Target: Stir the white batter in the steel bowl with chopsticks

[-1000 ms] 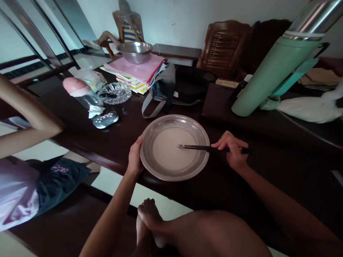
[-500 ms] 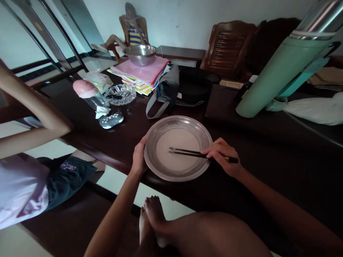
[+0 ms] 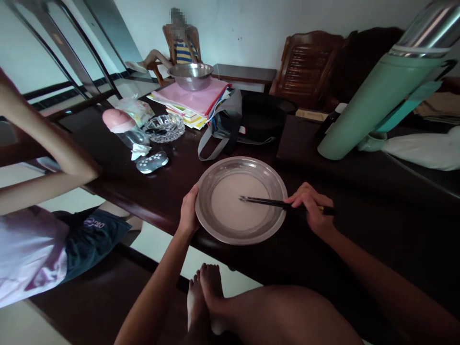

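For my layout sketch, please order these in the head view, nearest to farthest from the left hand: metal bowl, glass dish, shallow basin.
1. Shallow basin: touching the left hand, at its right.
2. Glass dish: ahead, leftward.
3. Metal bowl: farthest, on the pink folder.

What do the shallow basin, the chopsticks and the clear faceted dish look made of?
Basin: likely stainless steel, smooth satin finish; grey wall with soft metallic highlights.
Chopsticks: black with a gold-coloured patch near the rear end; lacquered wood, plastic or alloy, can't tell.
Faceted dish: probably glass, polished; see-through with bright glints, though clear plastic is possible.
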A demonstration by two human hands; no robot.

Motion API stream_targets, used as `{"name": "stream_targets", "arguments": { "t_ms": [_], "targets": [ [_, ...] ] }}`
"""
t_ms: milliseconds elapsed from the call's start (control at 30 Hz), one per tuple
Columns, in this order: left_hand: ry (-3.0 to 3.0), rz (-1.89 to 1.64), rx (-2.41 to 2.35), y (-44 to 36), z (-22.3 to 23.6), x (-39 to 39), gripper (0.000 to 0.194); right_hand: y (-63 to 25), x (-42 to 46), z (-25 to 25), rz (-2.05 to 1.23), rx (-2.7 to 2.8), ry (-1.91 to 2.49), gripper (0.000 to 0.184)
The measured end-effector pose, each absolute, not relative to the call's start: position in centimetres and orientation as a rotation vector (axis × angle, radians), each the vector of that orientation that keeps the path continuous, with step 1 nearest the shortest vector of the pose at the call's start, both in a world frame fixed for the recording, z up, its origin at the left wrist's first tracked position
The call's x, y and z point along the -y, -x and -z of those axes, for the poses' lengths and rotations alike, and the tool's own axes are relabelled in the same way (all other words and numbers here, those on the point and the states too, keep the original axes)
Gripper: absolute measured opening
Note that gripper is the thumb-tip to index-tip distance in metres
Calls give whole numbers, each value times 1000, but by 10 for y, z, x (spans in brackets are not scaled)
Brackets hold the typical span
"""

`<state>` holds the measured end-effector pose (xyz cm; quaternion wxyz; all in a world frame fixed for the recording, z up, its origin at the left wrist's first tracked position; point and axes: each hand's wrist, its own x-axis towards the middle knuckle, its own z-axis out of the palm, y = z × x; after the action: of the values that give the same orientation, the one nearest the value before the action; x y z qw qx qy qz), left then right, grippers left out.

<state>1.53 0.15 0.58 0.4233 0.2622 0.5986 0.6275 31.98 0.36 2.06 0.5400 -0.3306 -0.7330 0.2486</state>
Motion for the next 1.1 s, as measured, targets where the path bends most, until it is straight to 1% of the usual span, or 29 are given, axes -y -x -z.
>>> {"name": "stream_targets", "arguments": {
  "t_ms": [67, 200, 233, 300, 367, 433, 467, 533, 600, 700, 800, 867, 900, 967, 1033, 1100],
  "targets": [
    [-659, -1565, -1489, -15, -5, -2, 33, -320, -3, -20, -628, 1787, 728, 36],
    [-685, -1564, -1476, -15, -5, -2, 35, -319, -4, -18, -618, 1889, 751, 24],
    [-690, -1568, -1480, -14, -5, -2, 35, -320, -4, -18, -592, 1859, 787, 24],
    [-703, -1573, -1481, -14, -5, -2, 35, -321, -5, -17, -585, 1755, 789, 32],
    [-716, -1567, -1470, -14, -5, -2, 35, -320, -4, -18, -620, 1736, 744, 37],
    [-691, -1562, -1480, -15, -6, -1, 35, -319, -3, -19, -667, 1817, 731, 34],
    [-668, -1564, -1496, -16, -6, -1, 36, -318, -2, -20, -670, 1861, 753, 29],
    [-628, -1577, -1530, -17, -7, -1, 35, -317, -3, -21, -615, 1865, 815, 25],
    [-629, -1579, -1522, -17, -7, 0, 35, -318, -4, -21, -576, 1760, 864, 30],
    [-680, -1548, -1463, -16, -5, 0, 37, -320, -4, -20, -591, 1679, 813, 39],
    [-701, -1540, -1450, -14, -3, -1, 37, -319, -3, -20, -601, 1824, 767, 33],
    [-691, -1535, -1446, -14, -3, -1, 37, -320, -4, -21, -573, 1861, 832, 27],
    [-693, -1534, -1440, -14, -3, -1, 37, -320, -4, -21, -556, 1830, 871, 27],
    [-705, -1538, -1444, -13, -3, -1, 36, -322, -5, -20, -539, 1721, 898, 35],
    [-726, -1546, -1461, -13, -3, -1, 36, -323, -5, -19, -561, 1684, 829, 40],
    [-747, -1548, -1467, -13, -3, -1, 36, -322, -5, -18, -600, 1779, 754, 37]
  ]
}}
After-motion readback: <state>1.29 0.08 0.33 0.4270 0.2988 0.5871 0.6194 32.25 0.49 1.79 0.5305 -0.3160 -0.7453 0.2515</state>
